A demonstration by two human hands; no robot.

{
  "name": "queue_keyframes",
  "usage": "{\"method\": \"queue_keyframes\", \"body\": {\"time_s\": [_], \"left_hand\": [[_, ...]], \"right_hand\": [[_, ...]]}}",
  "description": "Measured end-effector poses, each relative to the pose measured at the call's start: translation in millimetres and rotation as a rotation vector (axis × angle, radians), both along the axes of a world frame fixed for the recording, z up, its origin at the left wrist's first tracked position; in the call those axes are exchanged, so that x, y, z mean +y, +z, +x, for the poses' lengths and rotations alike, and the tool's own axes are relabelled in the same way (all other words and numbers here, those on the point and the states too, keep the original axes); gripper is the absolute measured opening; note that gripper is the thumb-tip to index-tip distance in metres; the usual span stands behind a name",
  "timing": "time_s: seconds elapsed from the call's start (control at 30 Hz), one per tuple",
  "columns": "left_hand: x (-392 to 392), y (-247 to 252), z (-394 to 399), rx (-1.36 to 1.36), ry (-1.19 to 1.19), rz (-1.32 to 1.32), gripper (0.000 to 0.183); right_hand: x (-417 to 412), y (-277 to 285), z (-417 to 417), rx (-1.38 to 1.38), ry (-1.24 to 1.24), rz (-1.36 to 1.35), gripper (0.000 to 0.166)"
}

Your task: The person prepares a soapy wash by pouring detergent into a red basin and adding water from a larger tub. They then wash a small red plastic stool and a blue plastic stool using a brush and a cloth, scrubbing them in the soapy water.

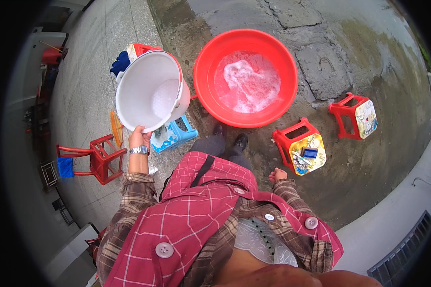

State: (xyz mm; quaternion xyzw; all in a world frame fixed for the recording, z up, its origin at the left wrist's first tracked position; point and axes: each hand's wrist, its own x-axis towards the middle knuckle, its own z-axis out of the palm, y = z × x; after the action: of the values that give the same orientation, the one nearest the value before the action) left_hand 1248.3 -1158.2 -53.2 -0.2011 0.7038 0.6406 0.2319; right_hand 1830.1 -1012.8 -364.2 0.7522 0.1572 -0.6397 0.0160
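Observation:
My left hand (140,139), with a metal watch at the wrist, grips the near rim of a white plastic bucket (136,89). The bucket leans so that its pale inner bottom shows. To its right a large red plastic basin (204,97) holds foamy water (251,84). My right hand (278,174) hangs by my side with its fingers curled and nothing visible in them. Nearest to it stands a red plastic stool (296,129) with a patterned seat. On that seat lie a dark blue block-like item (310,153) and a pale, brush-like item (303,159).
A low blue stool (183,134) stands partly behind the bucket. Farther left are a red wooden chair (101,161) with a blue cloth (65,167) and an orange brush-like object (115,128). Another red stool (348,114) sits at right on wet, cracked concrete (362,168).

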Motion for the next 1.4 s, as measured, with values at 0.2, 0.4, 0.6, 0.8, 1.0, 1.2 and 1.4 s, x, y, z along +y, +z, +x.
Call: {"method": "queue_keyframes", "body": {"time_s": [0.2, 0.4, 0.6, 0.8, 1.0, 1.2, 1.4], "left_hand": [[-14, 22, -7, 0.014, 0.161, 0.032, 0.024], [-28, 26, -12, 0.019, 0.258, 0.091, 0.025], [-53, 16, -23, -0.027, 0.346, 0.118, 0.021], [-19, 5, 2, -0.056, 0.302, 0.159, 0.028], [-24, -7, 71, -0.148, 0.217, 0.101, 0.028], [-17, -19, 167, -0.138, 0.179, 0.102, 0.027], [-16, -5, 236, -0.101, 0.135, -0.047, 0.028]], "right_hand": [[13, 32, -6, 0.099, 0.018, 0.004, 0.024], [98, 51, -62, 0.185, 0.109, 0.186, 0.029], [146, 86, -102, 0.208, 0.209, 0.287, 0.036], [150, 86, -106, 0.25, 0.465, 0.264, 0.036], [174, 139, -196, 0.495, 1.05, 0.398, 0.027], [228, 172, -261, 0.431, 1.251, 0.418, 0.027], [256, 189, -267, 0.449, 1.09, 0.418, 0.051]]}}
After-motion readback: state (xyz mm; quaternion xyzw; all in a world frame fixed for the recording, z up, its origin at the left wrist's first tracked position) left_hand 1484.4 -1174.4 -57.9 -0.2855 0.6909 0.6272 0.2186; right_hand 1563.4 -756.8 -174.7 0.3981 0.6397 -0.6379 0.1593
